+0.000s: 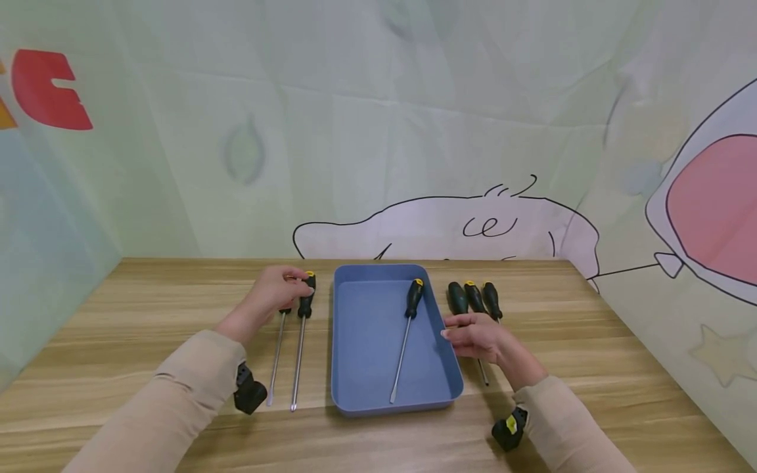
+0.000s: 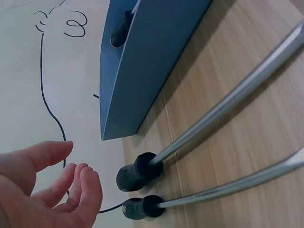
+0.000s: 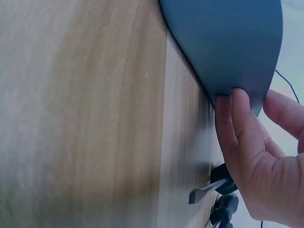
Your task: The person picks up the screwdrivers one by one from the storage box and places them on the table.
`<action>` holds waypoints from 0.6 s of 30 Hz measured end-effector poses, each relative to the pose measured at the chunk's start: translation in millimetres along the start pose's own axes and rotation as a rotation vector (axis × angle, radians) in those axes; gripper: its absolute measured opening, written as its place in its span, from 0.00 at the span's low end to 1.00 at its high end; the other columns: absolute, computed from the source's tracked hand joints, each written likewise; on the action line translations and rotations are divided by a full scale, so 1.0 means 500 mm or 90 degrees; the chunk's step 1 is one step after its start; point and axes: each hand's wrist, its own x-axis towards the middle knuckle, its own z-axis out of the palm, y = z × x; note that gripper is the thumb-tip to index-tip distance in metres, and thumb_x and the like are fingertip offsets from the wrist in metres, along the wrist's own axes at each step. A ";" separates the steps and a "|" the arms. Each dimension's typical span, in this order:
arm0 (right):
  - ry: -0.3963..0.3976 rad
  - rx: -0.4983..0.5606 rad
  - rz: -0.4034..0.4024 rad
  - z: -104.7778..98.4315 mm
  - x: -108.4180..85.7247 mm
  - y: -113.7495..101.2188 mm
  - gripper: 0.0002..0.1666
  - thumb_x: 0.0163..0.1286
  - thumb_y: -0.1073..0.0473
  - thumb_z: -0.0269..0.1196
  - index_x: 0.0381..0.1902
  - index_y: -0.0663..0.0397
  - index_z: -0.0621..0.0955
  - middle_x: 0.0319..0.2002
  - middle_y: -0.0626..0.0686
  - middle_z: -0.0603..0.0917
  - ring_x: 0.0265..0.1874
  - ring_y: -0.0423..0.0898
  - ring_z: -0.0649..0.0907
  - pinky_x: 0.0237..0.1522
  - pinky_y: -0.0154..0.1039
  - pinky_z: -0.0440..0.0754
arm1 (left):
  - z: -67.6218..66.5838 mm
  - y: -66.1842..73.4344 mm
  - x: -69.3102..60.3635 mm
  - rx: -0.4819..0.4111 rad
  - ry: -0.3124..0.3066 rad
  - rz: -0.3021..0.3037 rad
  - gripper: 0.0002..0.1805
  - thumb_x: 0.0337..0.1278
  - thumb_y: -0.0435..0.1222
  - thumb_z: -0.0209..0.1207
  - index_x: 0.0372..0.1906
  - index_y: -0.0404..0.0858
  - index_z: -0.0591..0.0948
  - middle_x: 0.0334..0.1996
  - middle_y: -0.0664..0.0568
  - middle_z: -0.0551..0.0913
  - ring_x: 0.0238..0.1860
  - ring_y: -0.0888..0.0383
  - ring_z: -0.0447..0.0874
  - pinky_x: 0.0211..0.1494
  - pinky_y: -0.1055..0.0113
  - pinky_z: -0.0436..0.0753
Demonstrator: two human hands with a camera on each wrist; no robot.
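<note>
My left hand (image 1: 275, 292) hovers at the handles of two screwdrivers left of the tray. Its thumb and fingers are apart and hold nothing in the left wrist view. One screwdriver (image 1: 305, 299) has a black handle with a yellow end; the other screwdriver (image 1: 276, 358) lies left of it, its handle partly hidden. With the thumb at the rim and fingertips on the outer wall, my right hand (image 1: 479, 337) holds the right side of the blue tray (image 1: 335, 341). A black-handled flat-tip screwdriver (image 1: 412, 302) lies inside the tray.
Right of the tray lie three more screwdrivers, a dark green-handled one (image 1: 457, 299), a yellow-ended one (image 1: 474, 297) and a black-handled one (image 1: 491, 301), partly under my right hand. The wooden table (image 1: 118, 315) meets a printed cloth backdrop (image 1: 236, 164) at its far edge.
</note>
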 end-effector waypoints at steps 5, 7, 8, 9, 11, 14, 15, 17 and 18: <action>0.000 -0.008 0.000 0.001 -0.001 -0.001 0.30 0.63 0.69 0.59 0.61 0.74 0.65 0.34 0.52 0.81 0.31 0.42 0.82 0.40 0.40 0.82 | 0.014 0.014 0.000 -0.017 -0.004 0.016 0.23 0.53 0.29 0.56 0.55 0.23 0.71 0.48 0.36 0.75 0.39 0.50 0.78 0.47 0.60 0.78; 0.000 -0.011 -0.001 0.002 -0.002 -0.002 0.30 0.63 0.69 0.59 0.61 0.74 0.65 0.34 0.52 0.81 0.31 0.42 0.82 0.40 0.40 0.81 | 0.019 0.018 0.002 -0.026 -0.006 0.027 0.23 0.52 0.28 0.56 0.54 0.23 0.71 0.49 0.35 0.75 0.40 0.51 0.79 0.45 0.63 0.79; 0.001 -0.010 -0.001 0.002 -0.002 -0.002 0.30 0.63 0.69 0.59 0.61 0.74 0.65 0.34 0.53 0.81 0.31 0.42 0.82 0.40 0.40 0.82 | 0.022 0.020 0.002 -0.031 -0.007 0.028 0.22 0.52 0.28 0.56 0.54 0.23 0.71 0.50 0.34 0.75 0.39 0.52 0.79 0.45 0.64 0.79; 0.002 -0.010 -0.001 0.002 -0.003 -0.002 0.30 0.63 0.69 0.59 0.61 0.74 0.65 0.34 0.53 0.81 0.31 0.42 0.82 0.40 0.40 0.82 | 0.025 0.021 0.003 -0.038 -0.009 0.029 0.22 0.52 0.28 0.56 0.54 0.22 0.71 0.51 0.33 0.74 0.40 0.52 0.79 0.46 0.63 0.80; 0.000 -0.009 -0.002 0.002 -0.004 -0.002 0.30 0.63 0.69 0.59 0.62 0.74 0.65 0.35 0.53 0.81 0.31 0.42 0.82 0.40 0.40 0.82 | 0.031 0.023 0.006 -0.051 -0.011 0.029 0.22 0.52 0.27 0.56 0.54 0.22 0.71 0.53 0.32 0.73 0.40 0.54 0.78 0.46 0.63 0.80; -0.003 -0.003 -0.004 0.002 -0.004 -0.002 0.30 0.63 0.69 0.59 0.61 0.75 0.65 0.35 0.53 0.81 0.31 0.42 0.82 0.40 0.41 0.82 | 0.037 0.023 0.011 -0.069 -0.017 0.026 0.22 0.52 0.26 0.55 0.53 0.21 0.71 0.52 0.33 0.72 0.38 0.56 0.77 0.47 0.62 0.80; -0.006 -0.004 -0.004 0.003 -0.005 -0.002 0.30 0.63 0.69 0.59 0.62 0.75 0.64 0.35 0.53 0.81 0.32 0.42 0.82 0.40 0.41 0.82 | 0.038 0.023 0.012 -0.072 -0.020 0.027 0.22 0.52 0.26 0.55 0.54 0.21 0.70 0.52 0.33 0.72 0.38 0.56 0.76 0.47 0.61 0.80; -0.002 -0.003 -0.001 0.003 -0.004 -0.002 0.30 0.63 0.69 0.59 0.61 0.74 0.65 0.35 0.53 0.81 0.31 0.43 0.82 0.40 0.41 0.82 | 0.040 0.024 0.014 -0.072 -0.028 0.030 0.22 0.53 0.26 0.55 0.54 0.21 0.70 0.50 0.35 0.72 0.39 0.55 0.75 0.48 0.59 0.79; 0.001 -0.003 0.001 0.004 -0.004 -0.002 0.30 0.63 0.69 0.59 0.61 0.74 0.66 0.35 0.53 0.81 0.31 0.43 0.82 0.40 0.41 0.82 | 0.041 0.025 0.015 -0.072 -0.031 0.032 0.22 0.54 0.26 0.55 0.54 0.21 0.69 0.50 0.35 0.72 0.40 0.54 0.75 0.49 0.58 0.79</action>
